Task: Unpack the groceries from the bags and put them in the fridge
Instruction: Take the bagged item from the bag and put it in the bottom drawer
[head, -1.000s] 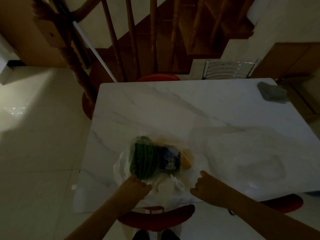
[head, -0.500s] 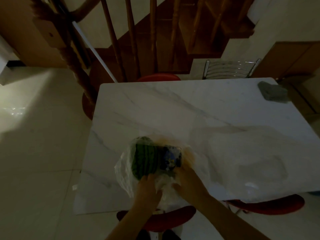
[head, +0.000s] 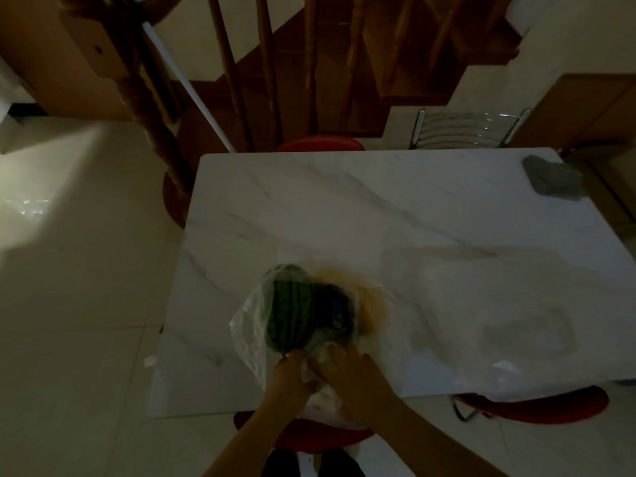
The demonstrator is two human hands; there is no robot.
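Both hands closed in from bag's sides since second ago: left hand point(head: 289, 375) and right hand point(head: 347, 371) now pinch knotted top of plastic bag point(head: 251, 335), table point(head: 378, 208) 6 o'clock edge. Watermelon point(head: 290, 315), dark packet point(head: 335, 311) inside. Nothing unpacked; fridge unseen.

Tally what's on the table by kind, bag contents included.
Clear plastic bag: 1
Watermelon: 1
Dark blue packet: 1
Orange item, blurred: 1
Grey cloth: 1
Total: 5; more may be hidden in the bag.
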